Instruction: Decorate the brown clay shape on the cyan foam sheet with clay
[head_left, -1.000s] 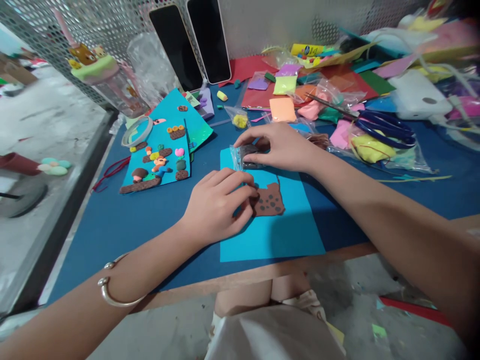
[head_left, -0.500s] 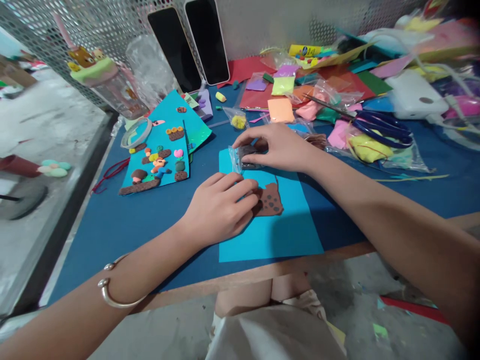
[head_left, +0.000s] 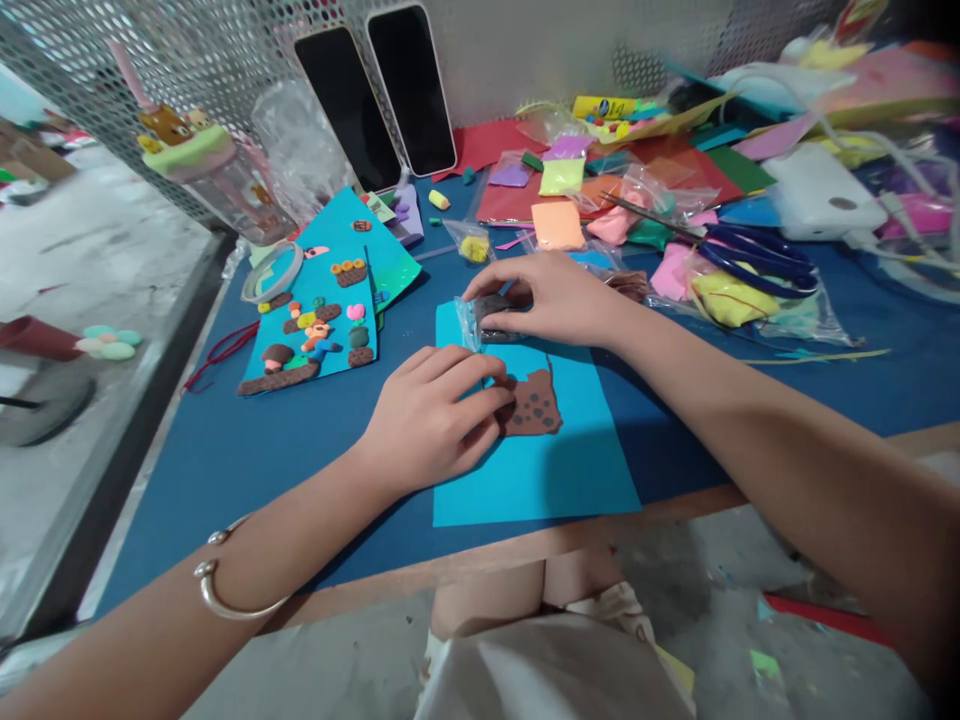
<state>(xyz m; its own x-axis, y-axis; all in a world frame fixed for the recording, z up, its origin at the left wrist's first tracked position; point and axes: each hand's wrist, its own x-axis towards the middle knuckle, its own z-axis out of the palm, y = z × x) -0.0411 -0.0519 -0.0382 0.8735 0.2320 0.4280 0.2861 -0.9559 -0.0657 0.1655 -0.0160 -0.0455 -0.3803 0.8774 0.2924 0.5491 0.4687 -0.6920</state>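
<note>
The left hand (head_left: 435,415) presses curled fingertips on the brown clay slab (head_left: 532,405) at its 3 o'clock, on cyan paper (head_left: 540,470). The right hand (head_left: 555,295), at 12 o'clock, pinches a clay bag (head_left: 484,318).

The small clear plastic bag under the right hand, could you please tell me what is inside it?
The plastic bag shows a dark brown lump inside. The right hand covers most of it, so the full contents cannot be seen.

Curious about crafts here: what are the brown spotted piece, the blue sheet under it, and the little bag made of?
Brown spotted piece: looks like soft matte modelling clay, dented with dots. Blue sheet: probably matte paper or craft foam, flat and clean-edged. Little bag: clear glossy plastic, crinkled.
</note>
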